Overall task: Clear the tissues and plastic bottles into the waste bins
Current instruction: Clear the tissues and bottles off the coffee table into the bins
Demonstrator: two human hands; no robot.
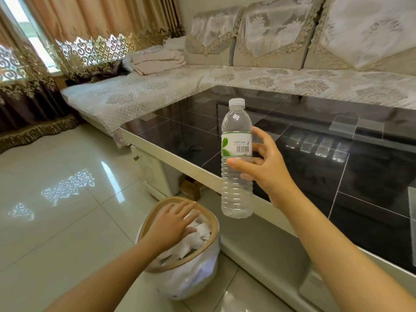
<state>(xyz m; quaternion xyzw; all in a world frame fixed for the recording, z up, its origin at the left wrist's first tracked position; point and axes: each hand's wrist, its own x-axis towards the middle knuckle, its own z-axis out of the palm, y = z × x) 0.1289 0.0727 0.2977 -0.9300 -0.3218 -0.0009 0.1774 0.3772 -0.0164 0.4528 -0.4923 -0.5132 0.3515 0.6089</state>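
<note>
The right hand (263,163) holds a clear plastic bottle (236,158) upright in the air, above the near edge of the table (315,136). The thumb crosses the front of the bottle just below its white and green label, and the fingers curl round the far side, so the bottle is pinched between them. The bottle looks empty, and its white cap is on.

Lower left, a round bin (198,262) with a tan rim stands on the tiled floor (56,176), just beside the table's pale base. It has a white liner and is filled with crumpled white tissues (193,239). The left hand (173,224) lies flat over the bin's mouth, fingers straight and slightly spread, palm down on the tissues. Whether it presses them or only touches them I cannot tell.

The table has a dark, glossy, tiled top with a cream border. Behind it, far and to the right, runs a sofa (292,79) with pale patterned covers. A pile of folded cloth (157,60) lies at its far left end. Patterned curtains (90,41) hang at far left.
</note>
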